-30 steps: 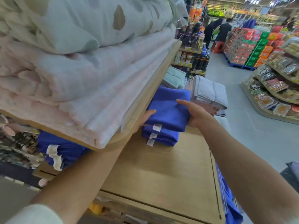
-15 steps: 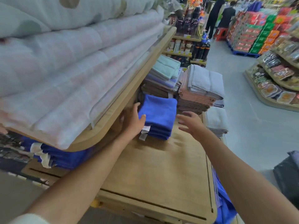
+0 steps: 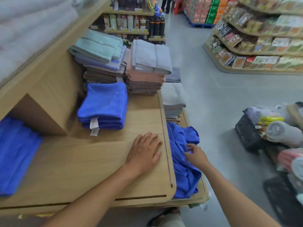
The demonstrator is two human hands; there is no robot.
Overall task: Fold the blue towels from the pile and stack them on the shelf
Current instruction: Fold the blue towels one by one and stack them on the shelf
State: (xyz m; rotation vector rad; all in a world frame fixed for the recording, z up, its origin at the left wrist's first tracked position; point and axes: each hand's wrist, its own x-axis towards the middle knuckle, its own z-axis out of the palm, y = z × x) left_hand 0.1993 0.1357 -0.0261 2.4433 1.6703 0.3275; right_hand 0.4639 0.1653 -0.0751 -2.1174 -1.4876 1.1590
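A stack of folded blue towels [image 3: 103,106] with white labels sits on the wooden shelf [image 3: 78,161], near its back. A loose pile of crumpled blue towels [image 3: 182,174] lies on a lower ledge off the shelf's right edge. My left hand [image 3: 144,153] rests flat on the shelf near that edge, fingers straight. My right hand [image 3: 196,155] hovers on the pile with fingers spread and loosely bent; nothing is plainly gripped. More blue towels [image 3: 14,154] lie at the far left.
Stacks of teal, grey, pink and brown towels [image 3: 144,68] stand behind the blue stack. An upper shelf with bedding [image 3: 29,30] overhangs at left. A black basket with rolled towels [image 3: 255,128] sits on the floor at right. Grocery shelves [image 3: 262,38] line the aisle.
Both hands let go of the folded blue stack and drew back. My left hand now lies on the shelf's front right; my right hand dropped to the loose blue pile. The view tilted down.
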